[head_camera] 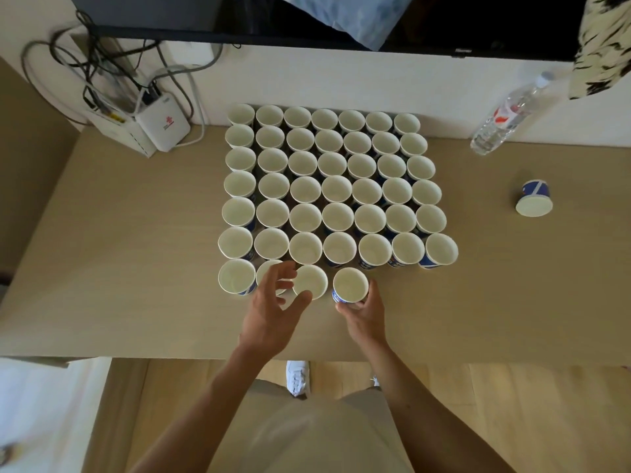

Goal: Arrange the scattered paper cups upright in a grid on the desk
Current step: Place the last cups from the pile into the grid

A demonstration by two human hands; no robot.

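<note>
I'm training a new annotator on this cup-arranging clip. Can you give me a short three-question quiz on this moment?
1. True or false: the right hand holds a paper cup.
2. How many cups stand in the nearest, unfinished row? A) two B) four C) seven
3. What stands on the desk against the wall, right of the cup grid?

Key: 1 true. 2 B. 3 a plastic water bottle; a stray cup also sits apart nearer the desk's right end.

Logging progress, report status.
Right hand grips fourth front-row cup; left hand open beside third cup. One stray cup right. Nothing blocking.
</note>
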